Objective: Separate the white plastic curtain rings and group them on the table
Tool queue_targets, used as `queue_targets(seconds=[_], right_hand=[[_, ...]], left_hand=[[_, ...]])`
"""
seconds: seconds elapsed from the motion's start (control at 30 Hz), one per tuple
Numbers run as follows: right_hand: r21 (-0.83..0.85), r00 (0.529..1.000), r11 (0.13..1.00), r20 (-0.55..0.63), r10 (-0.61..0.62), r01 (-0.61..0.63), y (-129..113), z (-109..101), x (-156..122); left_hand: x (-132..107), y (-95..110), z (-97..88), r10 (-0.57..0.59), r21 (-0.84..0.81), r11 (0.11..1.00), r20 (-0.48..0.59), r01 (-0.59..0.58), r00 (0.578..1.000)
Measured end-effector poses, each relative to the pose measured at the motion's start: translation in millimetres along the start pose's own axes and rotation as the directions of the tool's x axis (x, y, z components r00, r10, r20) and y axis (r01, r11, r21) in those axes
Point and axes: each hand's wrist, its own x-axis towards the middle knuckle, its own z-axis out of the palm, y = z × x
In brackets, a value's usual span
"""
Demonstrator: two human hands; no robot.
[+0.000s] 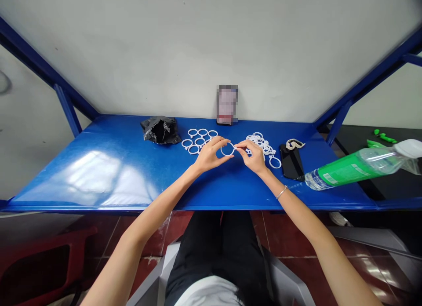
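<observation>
Between my hands, just above the blue table, is a white ring [221, 152] that looks like a plastic curtain ring. My left hand [211, 154] grips its left side, with thumb and fingers around the rim. The fingertips of my right hand [252, 155] pinch a small part at the ring's right edge, too small to make out. Several similar rings [200, 142] lie spaced out in rows behind my left hand, partly hidden by it. A heaped pile of white rings [263, 143] sits behind my right hand, and one loose ring [275, 162] lies at its right.
A crumpled black plastic bag [160, 130] lies open at the back left. One phone [227, 106] leans on the wall. Right of the pile are a black phone [292, 163], a whitish strap-like item [294, 144] and a tall bottle with a green label [349, 169]. Blue frame bars flank the table [211, 196].
</observation>
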Motion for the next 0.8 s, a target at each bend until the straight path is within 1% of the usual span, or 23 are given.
queue_targets(seconds=[0.1,0.2,0.37,0.53,0.7,0.8], right_hand=[[-0.003,0.999,1.000,0.033,-0.015,0.015,-0.8,-1.4,1.7],[-0.016,0.999,1.000,0.041,-0.024,0.024,-1.8,-2.1,2.0],[0.006,1.000,1.000,0.012,-0.026,0.026,-3.0,-2.8,1.7],[-0.023,1.000,1.000,-0.001,-0.021,0.021,-2.6,-2.6,1.6],[-0.009,0.998,0.999,-0.033,-0.049,0.049,-1.7,0.0,0.8],[-0.003,0.998,0.999,-0.041,-0.045,0.045,-1.8,1.0,0.4]], left_hand=[[0.5,-0.4,-1.2,0.004,-0.002,1.000,-0.010,-0.004,1.000],[1.3,0.3,-2.0,0.027,-0.010,1.000,-0.038,-0.027,0.999],[1.4,0.4,-2.3,0.043,-0.009,0.999,-0.039,-0.043,0.998],[1.2,0.6,-2.1,0.044,-0.020,0.999,-0.032,-0.045,0.999],[1.1,1.3,-1.7,0.049,-0.023,0.998,-0.026,-0.050,0.998],[0.9,1.6,-1.8,0.051,-0.021,0.998,-0.026,-0.052,0.998]])
